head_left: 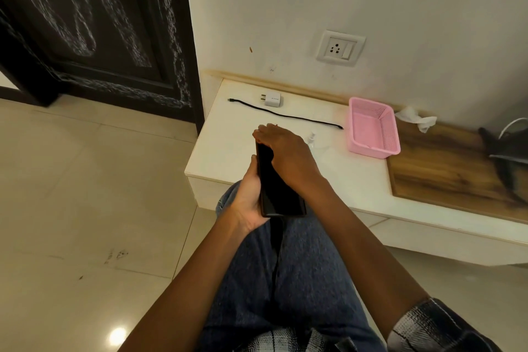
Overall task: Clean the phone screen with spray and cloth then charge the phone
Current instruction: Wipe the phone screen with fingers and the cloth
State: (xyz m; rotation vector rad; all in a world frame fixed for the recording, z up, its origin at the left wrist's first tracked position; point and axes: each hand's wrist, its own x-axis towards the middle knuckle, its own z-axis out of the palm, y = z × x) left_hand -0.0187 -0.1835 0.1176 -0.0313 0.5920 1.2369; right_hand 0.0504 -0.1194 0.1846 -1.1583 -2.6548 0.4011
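Note:
A black phone (275,188) with a dark screen is held upright over my lap, just in front of the white ledge (225,148). My left hand (250,197) cradles its lower left edge and back. My right hand (285,154) lies over the phone's upper half, with the fingers curled around its top edge; no cloth shows in it. A small clear spray bottle (312,138) stands on the ledge right behind my right hand, partly hidden. A crumpled white cloth (414,118) lies by the wall. A white charger plug (272,99) and a black cable (288,116) lie on the ledge.
A wall socket (340,48) with a switch is above the ledge. A pink mesh basket (371,128) stands to the right of the cable, beside a wooden board (445,171) with a dark object on it. A dark door (94,28) and tiled floor are to the left.

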